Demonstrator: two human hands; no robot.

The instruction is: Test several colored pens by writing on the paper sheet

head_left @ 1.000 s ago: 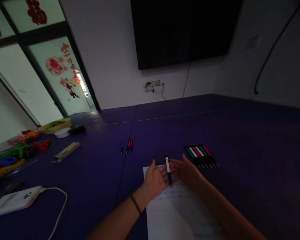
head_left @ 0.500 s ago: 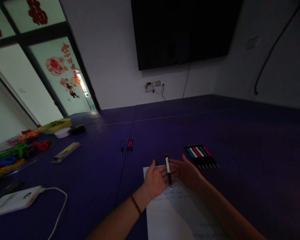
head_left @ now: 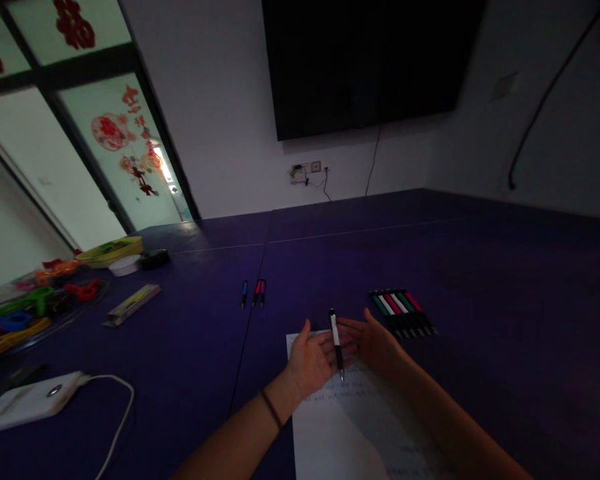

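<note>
I apparently support the slim, plastic-looking white-and-black pen (head_left: 337, 337) on my open left hand (head_left: 310, 362), open right hand (head_left: 380, 350) at 3 o'clock; securing it would require finger closure.

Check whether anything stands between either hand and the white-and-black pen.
Nothing visible does: the pen lies across the fingers of the open left hand; the right hand has its fingertips beside it, contact unclear.

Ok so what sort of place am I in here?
Probably a meeting or activity room, though a home isn't ruled out: there's a broad purple table with a row of pens and a written sheet on it, and a large dark screen on the wall.
</note>
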